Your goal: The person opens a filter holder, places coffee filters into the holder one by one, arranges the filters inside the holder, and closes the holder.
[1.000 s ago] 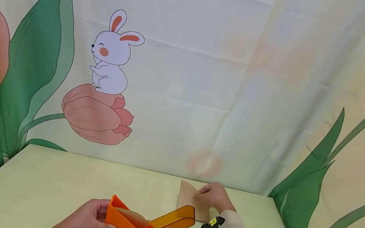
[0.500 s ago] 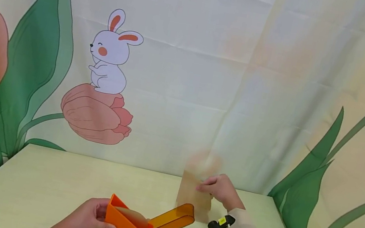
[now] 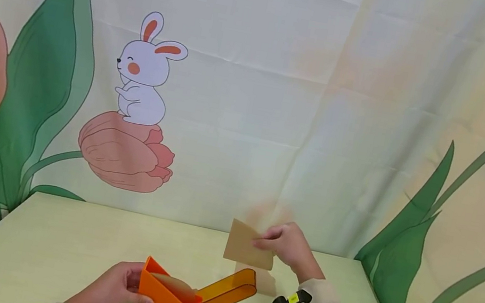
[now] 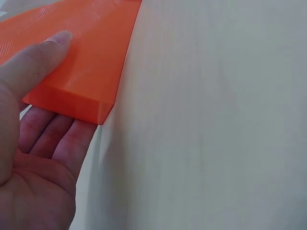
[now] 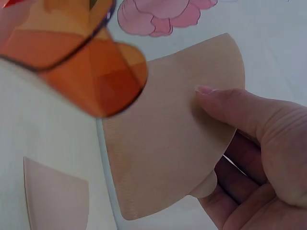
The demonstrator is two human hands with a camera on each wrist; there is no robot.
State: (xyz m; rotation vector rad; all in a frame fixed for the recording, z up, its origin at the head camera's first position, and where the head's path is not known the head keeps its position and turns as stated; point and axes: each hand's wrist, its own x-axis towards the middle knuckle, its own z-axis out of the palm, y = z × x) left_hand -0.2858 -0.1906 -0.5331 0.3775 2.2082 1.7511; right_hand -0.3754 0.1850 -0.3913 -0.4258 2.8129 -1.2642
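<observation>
My left hand (image 3: pixel 114 283) grips the back end of an orange coffee filter holder (image 3: pixel 165 297), thumb on the near side. In the left wrist view its fingers lie against the far side of the holder (image 4: pixel 91 62). A see-through amber lid (image 3: pixel 224 295) hangs open to the right. Brown paper (image 3: pixel 175 287) shows inside the holder. Above the table, my right hand (image 3: pixel 289 246) pinches a brown paper coffee filter (image 3: pixel 242 246) by its edge. The right wrist view shows its cone shape, with the thumb on the face of the filter (image 5: pixel 168 134); the lid partly covers it there.
Another brown filter (image 3: pixel 266 284) lies on the pale table (image 3: pixel 76 236) behind the lid. A black wrist camera (image 3: pixel 291 302) is strapped at the right sleeve. At the table's back edge hangs a curtain (image 3: pixel 238 118) printed with a rabbit and tulips.
My right hand has lifted a coffee filter off the table, raising it and tilting it toward the left. The left hand and the holder stay nearly where they were.
</observation>
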